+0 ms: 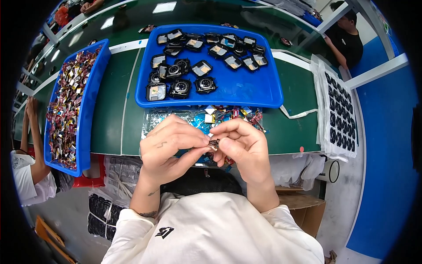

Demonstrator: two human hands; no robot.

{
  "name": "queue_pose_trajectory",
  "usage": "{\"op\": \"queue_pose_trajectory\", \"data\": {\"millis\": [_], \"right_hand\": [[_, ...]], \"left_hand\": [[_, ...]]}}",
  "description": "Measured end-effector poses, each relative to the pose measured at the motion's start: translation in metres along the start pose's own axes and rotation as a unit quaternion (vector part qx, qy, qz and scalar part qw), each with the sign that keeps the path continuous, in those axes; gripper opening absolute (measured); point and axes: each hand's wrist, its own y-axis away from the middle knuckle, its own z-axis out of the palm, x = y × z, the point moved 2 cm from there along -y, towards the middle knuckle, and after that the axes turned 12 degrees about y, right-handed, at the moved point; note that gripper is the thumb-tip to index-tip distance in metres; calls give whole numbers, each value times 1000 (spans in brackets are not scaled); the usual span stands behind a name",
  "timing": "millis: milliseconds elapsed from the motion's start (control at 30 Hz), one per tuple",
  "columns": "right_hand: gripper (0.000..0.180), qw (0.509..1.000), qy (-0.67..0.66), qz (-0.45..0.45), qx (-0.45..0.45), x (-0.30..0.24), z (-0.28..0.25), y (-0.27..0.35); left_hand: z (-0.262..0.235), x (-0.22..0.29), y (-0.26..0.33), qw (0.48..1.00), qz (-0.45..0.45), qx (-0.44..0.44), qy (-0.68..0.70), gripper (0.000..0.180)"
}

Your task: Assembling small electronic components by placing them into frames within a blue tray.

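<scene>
My left hand and my right hand meet in front of my chest, above the near edge of the green bench. Their fingertips pinch a small dark part with a pale bit on it; its kind is mostly hidden by the fingers. Just beyond my hands, small silver battery packs with red wires and blue film lie on a clear plastic sheet. Behind them sits a blue tray with several black watch-like cases, some showing a round back, others a pale inside.
A long blue bin full of wired battery packs stands at left, beside another person's arms. At right, a white sheet carries rows of black parts. Another person is at the far right, behind white frame bars.
</scene>
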Motion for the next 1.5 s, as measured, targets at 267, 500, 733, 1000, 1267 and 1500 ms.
{"op": "queue_pose_trajectory", "data": {"millis": [267,500,733,1000,1267,1500], "right_hand": [[25,988,58,-133,59,8,0,1],[18,923,266,-232,152,13,-4,2],[23,951,177,-196,158,10,0,5],[21,940,216,-206,166,9,4,12],[17,908,321,-200,182,9,-7,8],[19,909,304,-255,127,7,-8,10]], "left_hand": [[6,-6,11,995,-79,35,40,21],[8,-7,18,901,-346,121,233,26],[4,-8,23,925,-315,79,195,34],[11,-11,21,929,-329,64,157,17],[13,-8,30,917,-337,77,199,14],[20,-4,30,868,-408,51,280,23]]}}
